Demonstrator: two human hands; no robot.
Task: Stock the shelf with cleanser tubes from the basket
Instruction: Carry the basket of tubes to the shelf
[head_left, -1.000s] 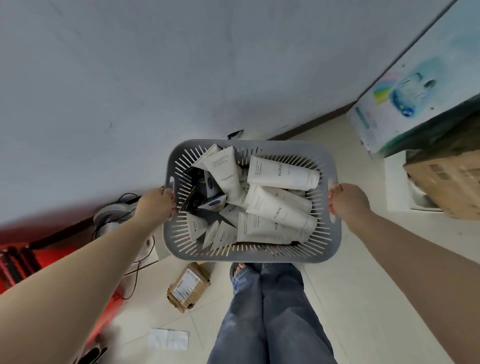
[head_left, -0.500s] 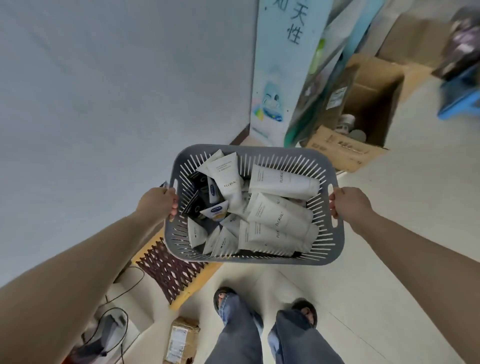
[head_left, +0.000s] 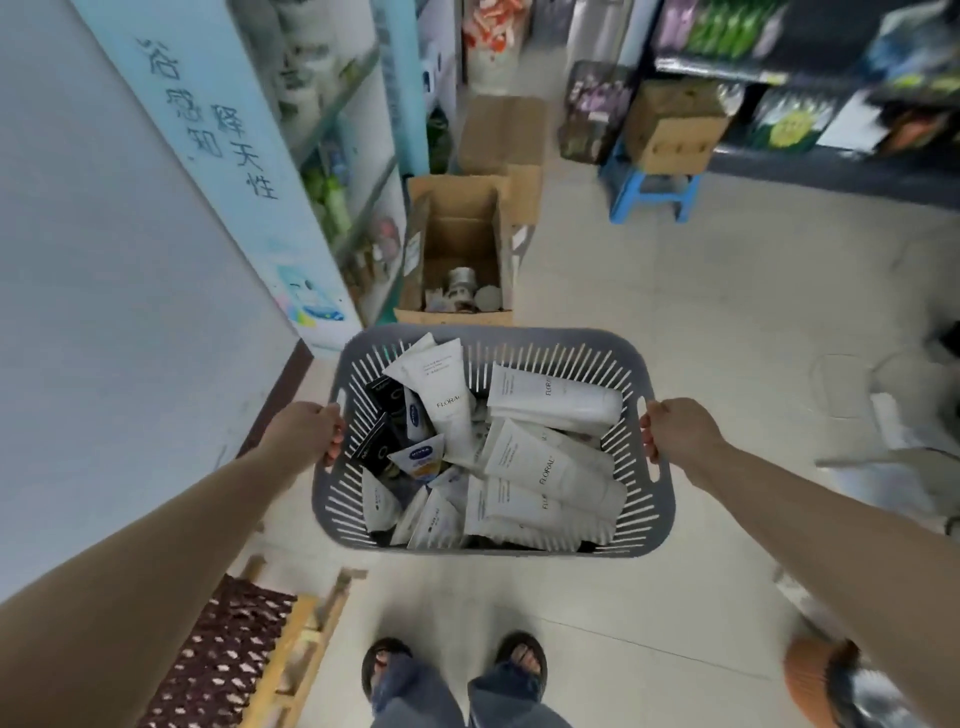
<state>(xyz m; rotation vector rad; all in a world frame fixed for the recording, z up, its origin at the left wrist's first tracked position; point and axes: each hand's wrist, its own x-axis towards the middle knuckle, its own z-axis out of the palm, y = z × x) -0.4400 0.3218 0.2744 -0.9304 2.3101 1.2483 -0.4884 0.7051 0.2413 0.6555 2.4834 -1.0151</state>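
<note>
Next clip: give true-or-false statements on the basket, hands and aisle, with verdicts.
1. The left hand and the right hand both grip the grey slotted plastic basket at its side handles. True.
2. The basket holds only black tubes. False: most are white tubes marked FLORAL.
3. An open brown cardboard box stands on the floor beyond the basket. True.
4. The blue plastic stool has nothing on it. False: a brown carton sits on it.

Pale tiled floor (head_left: 675, 322); grey wall (head_left: 78, 312) left; blue stool (head_left: 652, 195); open carton (head_left: 460, 249).
</note>
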